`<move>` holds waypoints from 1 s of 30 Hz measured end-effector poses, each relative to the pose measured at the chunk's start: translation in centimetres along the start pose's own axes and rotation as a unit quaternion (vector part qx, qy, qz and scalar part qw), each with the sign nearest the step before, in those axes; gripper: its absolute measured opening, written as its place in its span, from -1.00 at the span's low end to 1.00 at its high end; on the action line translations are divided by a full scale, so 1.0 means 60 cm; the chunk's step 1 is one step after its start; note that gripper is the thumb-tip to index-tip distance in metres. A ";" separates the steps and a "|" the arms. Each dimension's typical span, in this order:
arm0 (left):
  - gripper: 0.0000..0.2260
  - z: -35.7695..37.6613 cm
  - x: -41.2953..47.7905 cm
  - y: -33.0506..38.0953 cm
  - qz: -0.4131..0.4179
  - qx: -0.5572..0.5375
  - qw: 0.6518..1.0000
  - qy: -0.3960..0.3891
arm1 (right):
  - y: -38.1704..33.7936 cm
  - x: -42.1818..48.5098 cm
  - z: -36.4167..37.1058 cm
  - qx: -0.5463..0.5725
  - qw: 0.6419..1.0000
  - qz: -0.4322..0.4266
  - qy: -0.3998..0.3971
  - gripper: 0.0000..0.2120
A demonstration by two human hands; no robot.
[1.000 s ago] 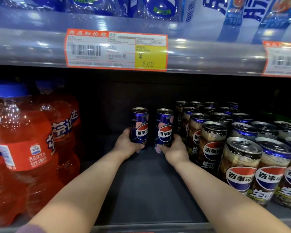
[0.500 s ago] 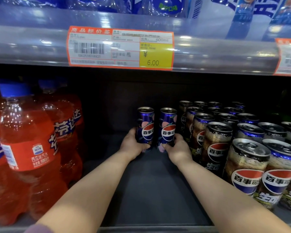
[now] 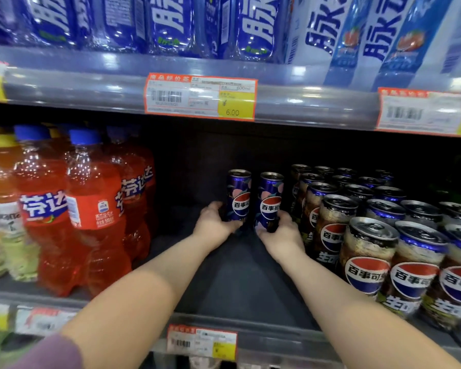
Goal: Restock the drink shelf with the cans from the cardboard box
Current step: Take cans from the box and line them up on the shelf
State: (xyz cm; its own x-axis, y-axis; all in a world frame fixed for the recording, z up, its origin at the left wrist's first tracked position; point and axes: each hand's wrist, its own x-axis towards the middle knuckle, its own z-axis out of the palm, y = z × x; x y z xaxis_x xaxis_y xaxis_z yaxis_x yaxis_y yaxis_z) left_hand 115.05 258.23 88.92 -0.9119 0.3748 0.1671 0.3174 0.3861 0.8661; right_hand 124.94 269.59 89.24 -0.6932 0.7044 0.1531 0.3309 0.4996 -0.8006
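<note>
Two slim purple Pepsi cans stand upright side by side deep on the dark shelf floor. My left hand grips the base of the left can. My right hand grips the base of the right can. The two cans almost touch each other. Just to their right stand several rows of brown-and-blue Pepsi cans. The cardboard box is out of view.
Orange Fanta bottles with blue caps fill the shelf's left side. Above, a shelf edge with a price tag carries blue drink bottles. Another price tag sits on the front lip below my arms.
The two cans have come closer together and nearer the row on the right. The view has pulled back and tilted up, showing more of the upper shelf and the front lip.
</note>
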 end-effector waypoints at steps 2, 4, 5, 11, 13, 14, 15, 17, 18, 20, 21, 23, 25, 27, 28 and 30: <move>-0.34 -0.018 -0.038 0.012 0.004 0.011 1.000 0.018 | -0.007 -0.024 -0.009 -0.008 0.999 -0.041 -0.018 -0.42; -0.43 -0.039 -0.083 0.024 0.017 0.018 0.999 0.036 | -0.016 -0.054 -0.020 -0.008 0.995 -0.089 -0.049 -0.41; -0.48 -0.050 -0.109 0.030 0.025 0.017 0.998 0.048 | -0.020 -0.069 -0.024 -0.001 0.991 -0.112 -0.068 -0.42; -0.76 -0.122 -0.279 0.026 0.052 0.023 0.995 0.083 | -0.054 -0.167 -0.036 0.034 0.956 -0.240 -0.165 -0.49; -0.79 -0.155 -0.331 0.006 0.042 0.027 0.993 0.108 | -0.067 -0.206 -0.029 0.043 0.944 -0.264 -0.194 -0.50; -0.80 -0.173 -0.355 -0.010 0.029 0.032 0.992 0.122 | -0.075 -0.227 -0.021 0.049 0.939 -0.270 -0.209 -0.50; -0.80 -0.192 -0.376 -0.027 0.011 0.037 0.990 0.134 | -0.083 -0.249 -0.012 0.054 0.934 -0.274 -0.225 -0.51; -0.81 -0.236 -0.417 -0.071 -0.034 0.045 0.985 0.162 | -0.101 -0.298 0.016 0.055 0.921 -0.289 -0.256 -0.53; -0.79 -0.259 -0.437 -0.096 -0.056 0.050 0.982 0.176 | -0.110 -0.323 0.033 0.047 0.915 -0.297 -0.270 -0.53; -0.75 -0.311 -0.484 -0.146 -0.101 0.073 0.971 0.203 | -0.129 -0.376 0.075 0.027 0.903 -0.314 -0.292 -0.55; -0.74 -0.340 -0.511 -0.171 -0.120 0.090 0.966 0.212 | -0.139 -0.404 0.101 0.016 0.896 -0.320 -0.306 -0.55; -0.68 -0.401 -0.573 -0.218 -0.162 0.130 0.953 0.222 | -0.162 -0.466 0.159 0.000 0.880 -0.330 -0.342 -0.55; -0.62 -0.470 -0.647 -0.267 -0.208 0.173 0.935 0.228 | -0.188 -0.538 0.221 -0.022 0.864 -0.334 -0.376 -0.53; -0.61 -0.540 -0.725 -0.310 -0.249 0.204 0.918 0.230 | -0.216 -0.616 0.279 -0.048 0.848 -0.340 -0.404 -0.53; -0.63 -0.573 -0.765 -0.330 -0.268 0.219 0.909 0.232 | -0.230 -0.655 0.309 -0.058 0.838 -0.346 -0.418 -0.54; -0.65 -0.632 -0.840 -0.368 -0.312 0.248 0.887 0.232 | -0.254 -0.733 0.366 -0.080 0.816 -0.357 -0.448 -0.54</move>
State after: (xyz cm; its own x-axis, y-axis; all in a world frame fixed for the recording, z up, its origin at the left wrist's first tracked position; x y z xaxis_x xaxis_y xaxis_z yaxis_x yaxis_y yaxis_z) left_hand 144.16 198.86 79.21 -0.9226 -0.3858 0.0031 -0.3172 0.7631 0.5631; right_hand 136.30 219.90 81.99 -0.9117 -0.4109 0.0056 -0.3332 0.7311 -0.5953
